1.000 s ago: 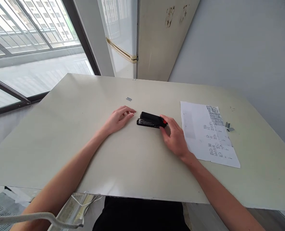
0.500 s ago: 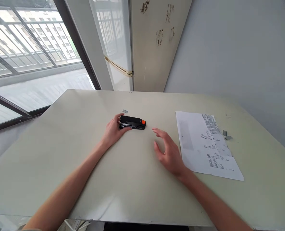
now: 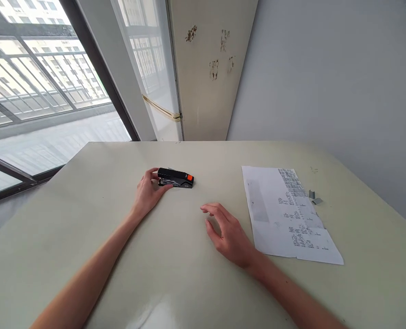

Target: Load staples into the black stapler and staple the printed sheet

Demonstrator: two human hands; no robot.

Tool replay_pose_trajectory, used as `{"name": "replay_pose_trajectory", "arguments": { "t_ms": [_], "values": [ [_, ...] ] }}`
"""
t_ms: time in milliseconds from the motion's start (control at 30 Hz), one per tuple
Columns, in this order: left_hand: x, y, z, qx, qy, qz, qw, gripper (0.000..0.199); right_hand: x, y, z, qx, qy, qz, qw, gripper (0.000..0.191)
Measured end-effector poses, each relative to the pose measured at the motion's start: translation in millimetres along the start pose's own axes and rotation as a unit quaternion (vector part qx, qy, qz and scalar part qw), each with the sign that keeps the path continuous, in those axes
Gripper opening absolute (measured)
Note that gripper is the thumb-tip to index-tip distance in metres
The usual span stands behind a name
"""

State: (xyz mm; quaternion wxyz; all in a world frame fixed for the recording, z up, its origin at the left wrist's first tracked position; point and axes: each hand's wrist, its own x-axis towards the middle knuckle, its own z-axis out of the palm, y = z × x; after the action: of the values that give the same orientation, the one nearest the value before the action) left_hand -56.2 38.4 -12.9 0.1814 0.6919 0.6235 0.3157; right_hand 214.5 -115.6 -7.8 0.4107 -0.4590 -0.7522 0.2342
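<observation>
A black stapler (image 3: 175, 177) with an orange tip lies on its base on the pale table, its front end pointing right. My left hand (image 3: 148, 192) grips its rear end, thumb along the near side and fingers at the far side. My right hand (image 3: 227, 234) hovers or rests over the table, between the stapler and the paper; it holds nothing, and its fingers are apart and slightly curled. To its right lie printed sheets of paper (image 3: 267, 228), which the right wrist partly overlaps.
Beyond the paper's right edge sit two small grey pieces (image 3: 314, 197), perhaps staple strips. The table (image 3: 175, 274) runs back to a refrigerator (image 3: 203, 105) with worn marks. A wall stands on the right, a window with railings on the left.
The camera view has shifted, so the table sits lower in the picture. My right hand has drawn slightly nearer to me, away from the stapler. My left hand keeps its grip.
</observation>
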Motion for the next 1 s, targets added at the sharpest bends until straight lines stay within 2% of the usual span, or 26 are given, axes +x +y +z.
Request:
{"name": "replay_pose_trajectory", "arguments": {
  "t_ms": [67, 167, 233, 300, 400, 500, 600, 700, 800, 900, 1000],
  "values": [
    [-1.1, -0.6, -1.1, 0.005, 0.004, -0.002, 1.0, 0.077, -1.2, -5.2, -12.2, 0.009, -0.02, 0.008, 1.0, 0.041],
    [-0.7, -1.9, -3.1, 0.014, 0.012, -0.015, 1.0, 0.078, -11.0, -10.3, -41.5, 0.022, -0.056, 0.039, 0.997, 0.035],
    [1.8, -3.4, -4.0, 0.02, 0.017, -0.023, 0.999, 0.079, -23.6, -7.6, -66.9, 0.008, -0.045, 0.066, 0.997, 0.028],
    [6.0, -5.4, -4.3, 0.028, 0.021, -0.029, 0.999, 0.079, -39.4, 2.4, -95.1, -0.037, -0.005, 0.103, 0.994, 0.025],
    [15.0, -8.1, -3.9, 0.037, 0.021, -0.027, 0.999, 0.079, -63.4, 30.8, -139.2, -0.137, 0.1, 0.203, 0.964, 0.026],
    [26.7, -9.8, -2.8, 0.044, 0.026, -0.02, 0.998, 0.074, -82.5, 69.7, -179.5, -0.264, 0.22, 0.261, 0.902, 0.03],
    [39.3, -9.7, -0.5, 0.051, 0.036, -0.016, 0.998, 0.068, -93.6, 107.5, -208.6, -0.314, 0.212, 0.31, 0.872, 0.045],
    [49.0, -6.7, 1.3, 0.05, 0.034, -0.014, 0.998, 0.064, -94.7, 133.7, -219.9, -0.3, 0.164, 0.359, 0.869, 0.058],
    [51.1, -1.6, 0.4, 0.048, 0.028, -0.02, 0.998, 0.064, -86.1, 146.4, -214.9, -0.338, 0.139, 0.381, 0.849, 0.058],
    [44.0, 2.4, -4.2, 0.013, 0.021, -0.023, 0.999, 0.065, -74.1, 152.3, -205.0, -0.416, 0.129, 0.389, 0.812, 0.059],
    [28.8, 3.9, -12.5, -0.048, 0.027, -0.035, 0.998, 0.064, -66.2, 158.6, -202.2, -0.438, 0.131, 0.379, 0.805, 0.051]
  ]
}}
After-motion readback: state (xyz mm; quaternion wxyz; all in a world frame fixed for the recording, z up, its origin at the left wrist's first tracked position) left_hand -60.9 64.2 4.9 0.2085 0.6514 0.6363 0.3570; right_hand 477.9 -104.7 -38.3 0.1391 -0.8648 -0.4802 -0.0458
